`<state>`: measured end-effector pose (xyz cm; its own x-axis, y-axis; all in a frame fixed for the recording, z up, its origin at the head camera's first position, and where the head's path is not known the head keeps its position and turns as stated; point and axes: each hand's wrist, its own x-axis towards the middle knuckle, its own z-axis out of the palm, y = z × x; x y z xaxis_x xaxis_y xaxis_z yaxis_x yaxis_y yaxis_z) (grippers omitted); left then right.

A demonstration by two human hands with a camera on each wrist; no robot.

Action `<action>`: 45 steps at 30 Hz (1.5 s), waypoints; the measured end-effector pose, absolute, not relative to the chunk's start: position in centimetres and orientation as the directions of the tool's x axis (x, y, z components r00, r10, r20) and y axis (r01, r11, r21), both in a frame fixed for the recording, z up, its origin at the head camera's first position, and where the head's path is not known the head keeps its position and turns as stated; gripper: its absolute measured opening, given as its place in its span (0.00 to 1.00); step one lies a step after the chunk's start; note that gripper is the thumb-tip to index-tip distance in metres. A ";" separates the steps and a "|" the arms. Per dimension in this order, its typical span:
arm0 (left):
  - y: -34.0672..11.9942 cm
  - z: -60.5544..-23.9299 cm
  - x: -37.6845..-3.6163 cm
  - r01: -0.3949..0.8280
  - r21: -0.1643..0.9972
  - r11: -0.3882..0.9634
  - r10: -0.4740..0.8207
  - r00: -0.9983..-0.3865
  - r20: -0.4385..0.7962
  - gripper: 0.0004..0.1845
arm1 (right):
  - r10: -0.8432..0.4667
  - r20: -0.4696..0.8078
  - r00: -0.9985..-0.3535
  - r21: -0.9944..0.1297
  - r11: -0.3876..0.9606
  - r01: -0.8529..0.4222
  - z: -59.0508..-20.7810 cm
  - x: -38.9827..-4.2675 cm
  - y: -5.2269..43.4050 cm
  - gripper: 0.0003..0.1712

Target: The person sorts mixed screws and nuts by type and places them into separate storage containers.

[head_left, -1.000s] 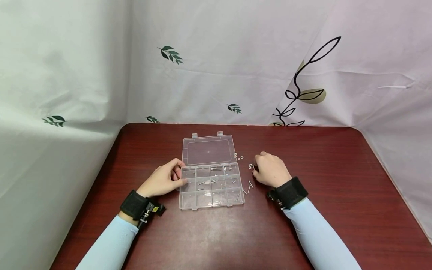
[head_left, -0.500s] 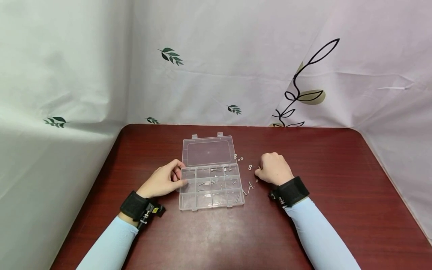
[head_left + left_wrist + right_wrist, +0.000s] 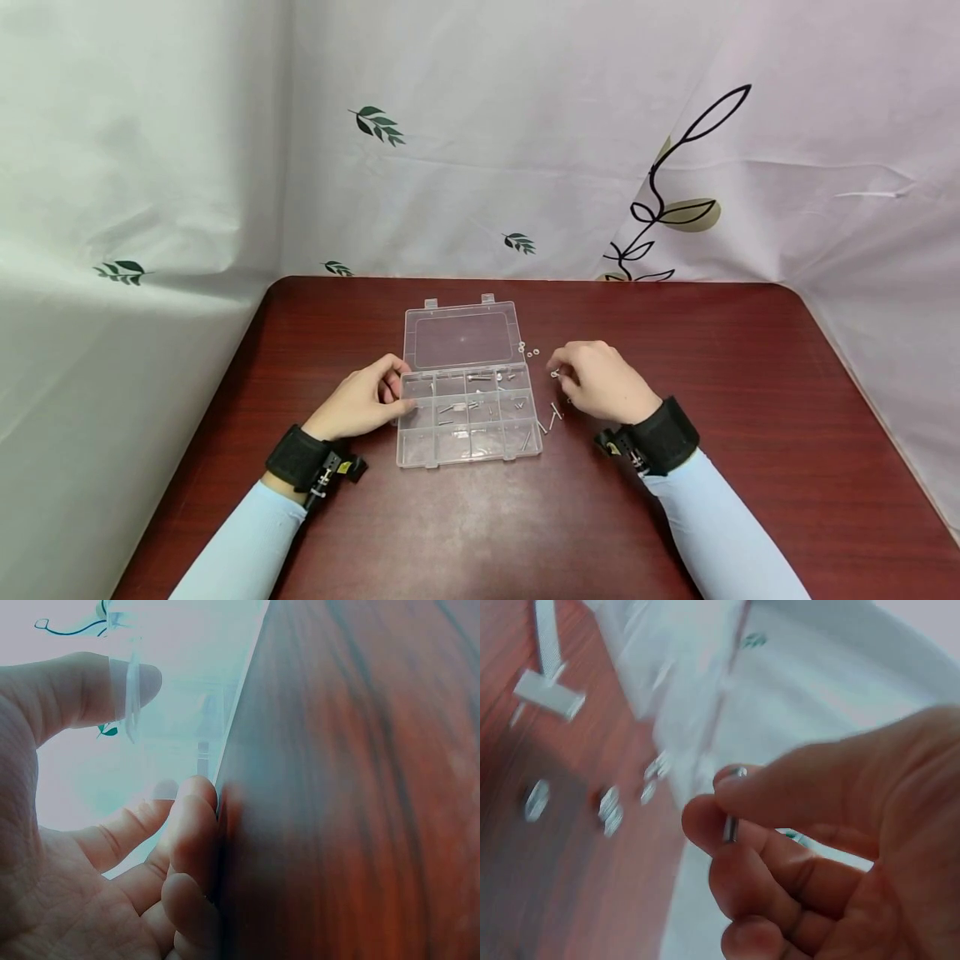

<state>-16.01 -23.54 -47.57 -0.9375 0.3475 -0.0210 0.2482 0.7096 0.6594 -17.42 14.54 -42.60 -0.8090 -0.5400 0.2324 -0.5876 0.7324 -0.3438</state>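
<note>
Box (image 3: 468,417) of clear plastic sits mid-table (image 3: 675,333), lid (image 3: 462,335) laid open flat on the far side, small compartments holding a few screws and bits of hardware. Left hand (image 3: 363,400) rests against the box's left edge, fingers curled, thumb lying over the rim; in the left wrist view the thumb (image 3: 82,690) presses on the clear wall and the fingertips touch the table beside it. Right hand (image 3: 600,382) hovers just right of the box, raised off the table, thumb and forefinger pinched together on a small metal piece (image 3: 731,817); right wrist view shows it as a short silvery shaft clamped between the two tips, too blurred to name for certain. Loose washers (image 3: 531,352) lie on the table near the lid's right corner, just beyond the right hand. Two screws (image 3: 555,412) lie beside the box's right wall, below the hand. Both forearms wear pale blue sleeves with black wrist straps. Backdrop is white cloth with leaf prints.
</note>
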 end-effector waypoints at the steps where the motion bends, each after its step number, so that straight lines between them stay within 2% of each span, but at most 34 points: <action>1: -23.5 -47.6 -16.0 0.248 0.659 0.710 0.348 -0.937 -0.021 0.23 | -0.558 0.237 -0.796 -0.347 0.716 -0.605 -42.3 -17.1 14.3 0.11; 10: -23.5 -47.4 -16.1 0.246 0.658 0.712 0.348 -0.937 -0.026 0.23 | -0.671 0.269 -0.691 -0.336 0.607 -0.720 -40.0 -14.3 12.4 0.11; 18: -23.4 -47.1 -16.1 0.235 0.653 0.720 0.341 -0.939 -0.037 0.23 | -0.718 0.333 -0.611 -0.305 0.531 -0.790 -39.2 -12.8 11.4 0.11; 26: -23.3 -47.0 -16.2 0.278 0.646 0.711 0.363 -0.932 0.001 0.23 | -0.729 0.354 -0.586 -0.264 0.523 -0.811 -39.0 -12.5 11.1 0.12; 32: -23.4 -47.2 -16.2 0.266 0.647 0.715 0.358 -0.934 -0.012 0.23 | -0.731 0.347 -0.588 -0.244 0.535 -0.809 -39.0 -12.3 11.0 0.11; 33: -23.4 -47.3 -16.2 0.264 0.647 0.715 0.357 -0.934 -0.014 0.23 | -0.734 0.336 -0.590 -0.235 0.541 -0.807 -39.0 -12.3 11.0 0.13; 34: -23.4 -47.3 -16.2 0.263 0.649 0.714 0.357 -0.934 -0.014 0.23 | -0.736 0.321 -0.596 -0.234 0.549 -0.803 -39.0 -12.2 11.0 0.20; 37: -23.4 -47.3 -16.1 0.264 0.650 0.712 0.357 -0.934 -0.012 0.23 | -0.741 0.262 -0.619 -0.224 0.577 -0.786 -39.0 -12.1 11.2 0.50; 39: -23.4 -47.3 -16.1 0.265 0.651 0.712 0.357 -0.934 -0.011 0.23 | -0.740 0.229 -0.632 -0.223 0.592 -0.775 -39.1 -12.1 11.4 0.64; 41: -23.5 -47.4 -16.1 0.265 0.650 0.712 0.357 -0.934 -0.010 0.23 | -0.735 0.216 -0.643 -0.222 0.604 -0.765 -39.1 -12.2 11.6 0.69; 45: -23.5 -47.5 -16.1 0.266 0.649 0.712 0.357 -0.934 -0.009 0.23 | -0.727 0.216 -0.652 -0.209 0.618 -0.758 -39.3 -12.5 12.1 0.71</action>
<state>-16.10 -23.50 -47.54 -0.9340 0.3573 -0.0086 0.2665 0.7122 0.6495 -12.49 12.09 -39.25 -0.6518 -0.7269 0.2162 -0.7581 0.6178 -0.2087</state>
